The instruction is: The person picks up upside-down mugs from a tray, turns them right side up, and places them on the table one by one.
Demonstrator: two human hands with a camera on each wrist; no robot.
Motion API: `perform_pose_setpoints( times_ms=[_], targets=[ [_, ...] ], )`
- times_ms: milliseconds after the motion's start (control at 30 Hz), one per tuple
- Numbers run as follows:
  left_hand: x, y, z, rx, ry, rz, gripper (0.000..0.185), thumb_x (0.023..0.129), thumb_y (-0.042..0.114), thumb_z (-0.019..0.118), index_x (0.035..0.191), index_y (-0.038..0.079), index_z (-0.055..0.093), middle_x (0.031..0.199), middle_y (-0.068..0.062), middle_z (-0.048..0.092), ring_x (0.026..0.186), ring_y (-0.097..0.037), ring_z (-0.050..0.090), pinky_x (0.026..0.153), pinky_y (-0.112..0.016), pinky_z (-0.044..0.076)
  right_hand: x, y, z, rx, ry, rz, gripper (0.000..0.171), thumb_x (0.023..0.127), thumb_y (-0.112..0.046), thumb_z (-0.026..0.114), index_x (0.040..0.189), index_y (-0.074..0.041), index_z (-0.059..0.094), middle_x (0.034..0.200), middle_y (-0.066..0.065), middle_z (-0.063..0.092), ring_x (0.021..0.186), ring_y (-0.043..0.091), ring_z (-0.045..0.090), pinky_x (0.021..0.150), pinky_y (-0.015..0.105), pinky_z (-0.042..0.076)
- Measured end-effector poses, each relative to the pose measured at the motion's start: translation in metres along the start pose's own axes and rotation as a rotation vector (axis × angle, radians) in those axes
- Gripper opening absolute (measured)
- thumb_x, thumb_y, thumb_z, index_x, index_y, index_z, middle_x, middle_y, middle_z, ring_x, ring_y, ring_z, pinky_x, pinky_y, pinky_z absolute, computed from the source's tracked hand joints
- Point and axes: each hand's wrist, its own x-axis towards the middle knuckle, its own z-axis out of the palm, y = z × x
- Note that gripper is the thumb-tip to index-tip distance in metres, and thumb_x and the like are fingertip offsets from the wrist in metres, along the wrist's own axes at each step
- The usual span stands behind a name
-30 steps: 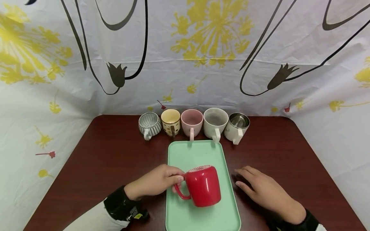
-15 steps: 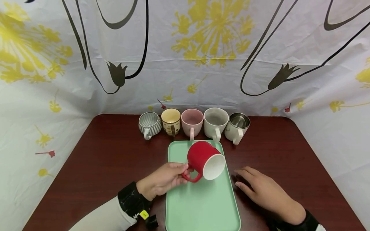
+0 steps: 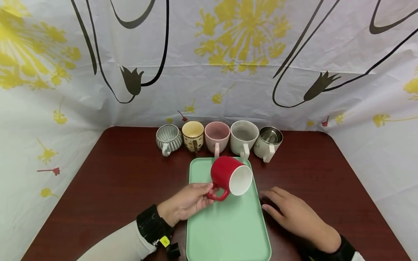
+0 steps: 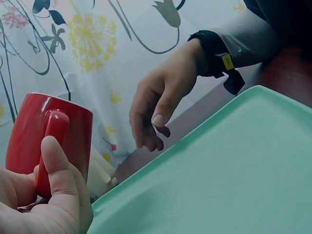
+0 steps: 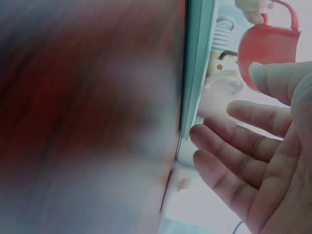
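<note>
My left hand (image 3: 187,203) grips the handle of a red mug (image 3: 228,175) and holds it in the air above the far half of the mint-green tray (image 3: 225,232). The mug is tipped on its side, white inside facing right and toward me. The left wrist view shows my thumb (image 4: 61,183) pressed along the red mug's (image 4: 34,134) handle. My right hand (image 3: 292,214) rests on the table just right of the tray, fingers straight and spread, holding nothing. In the right wrist view the right hand (image 5: 253,161) lies by the tray's edge (image 5: 197,68), with the red mug (image 5: 268,46) above.
A dark brown table (image 3: 114,181) carries a row of several mugs behind the tray: striped grey (image 3: 168,137), yellow (image 3: 192,136), pink (image 3: 217,137), white (image 3: 243,137) and steel (image 3: 269,139). A white flowered cloth (image 3: 209,61) walls in the back and both sides.
A second ago the red mug stood upside down on the tray's near half. My left hand lifted it by the handle, turned it on its side and carried it farther away. The right hand barely moved.
</note>
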Motion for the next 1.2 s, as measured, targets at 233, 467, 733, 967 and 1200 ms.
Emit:
perform_pose_setpoints(
  times_ms=[233,467,733,967,1200],
  targets=[
    [0.001,0.003,0.010,-0.030,0.041,0.032,0.030,0.110,0.020,0.052,0.128,-0.004,0.060,0.102,-0.002,0.066,0.086,-0.009,0.063,0.081,-0.016,0.057,0.014,-0.017,-0.001,0.084,0.043,-0.078,0.037,0.092,-0.022,0.081,0.127,-0.014,0.070,0.119,-0.010,0.066,0.104,0.004,0.064,0.086,0.030,0.057],
    [0.006,0.006,0.024,-0.051,0.074,0.069,0.021,0.110,0.021,0.053,0.115,0.003,0.063,0.101,-0.002,0.062,0.092,-0.010,0.062,0.083,-0.017,0.057,0.039,-0.041,0.006,0.422,0.068,0.005,0.031,0.094,-0.012,0.077,0.122,-0.021,0.068,0.117,-0.006,0.067,0.100,0.010,0.065,0.082,0.028,0.059],
    [0.012,0.007,0.034,-0.038,0.093,0.120,0.035,0.111,0.019,0.050,0.131,-0.010,0.054,0.099,-0.001,0.060,0.091,-0.008,0.062,0.084,-0.016,0.057,0.062,-0.059,0.012,0.800,0.143,0.285,0.016,0.098,-0.013,0.072,0.114,-0.013,0.073,0.110,0.006,0.072,0.099,0.007,0.066,0.078,0.029,0.059],
    [0.016,0.007,0.045,0.048,0.108,0.173,0.036,0.110,0.013,0.052,0.133,-0.015,0.055,0.111,-0.005,0.062,0.095,-0.009,0.068,0.092,-0.020,0.058,0.070,-0.068,0.012,1.001,0.200,0.439,0.017,0.099,-0.010,0.071,0.112,0.001,0.070,0.107,0.006,0.072,0.091,0.023,0.071,0.077,0.027,0.060],
    [0.015,0.004,0.052,0.061,0.093,0.163,0.038,0.107,0.013,0.057,0.136,-0.011,0.058,0.114,-0.006,0.073,0.095,-0.010,0.072,0.091,-0.022,0.059,0.074,-0.075,0.012,1.095,0.284,0.507,0.020,0.103,-0.012,0.065,0.104,0.008,0.067,0.092,-0.004,0.072,0.078,0.018,0.067,0.074,0.027,0.059]
  ],
)
